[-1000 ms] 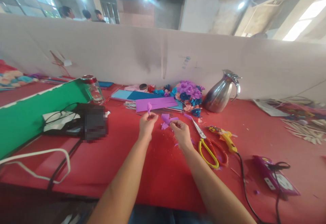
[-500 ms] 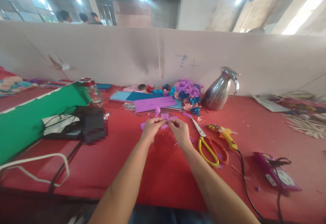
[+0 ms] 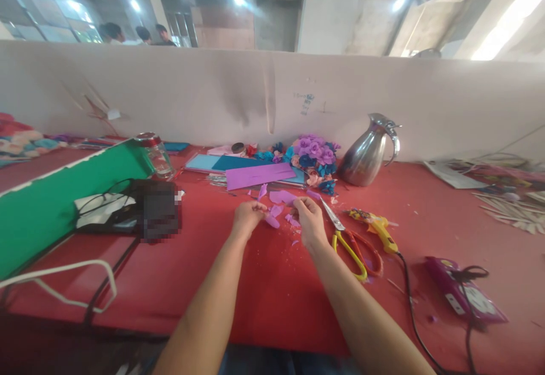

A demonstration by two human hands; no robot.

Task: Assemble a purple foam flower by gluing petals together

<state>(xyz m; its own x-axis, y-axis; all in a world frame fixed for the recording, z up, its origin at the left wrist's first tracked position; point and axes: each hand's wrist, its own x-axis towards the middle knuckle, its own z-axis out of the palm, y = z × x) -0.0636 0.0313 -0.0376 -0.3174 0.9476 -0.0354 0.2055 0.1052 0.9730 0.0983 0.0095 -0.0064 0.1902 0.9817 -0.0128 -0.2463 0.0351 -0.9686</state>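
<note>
exact contact is partly hidden; purple pieces are pinched by left hand and right hand, held apart.

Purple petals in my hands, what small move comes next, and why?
I'd probably ease the petal in your right hand toward the purple piece at your left hand: each hand has a bit, and only a small gap separates them.

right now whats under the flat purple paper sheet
Blue paper shows past the far edge and right end of the purple paper sheet. What the sheet covers can't be seen.
</note>
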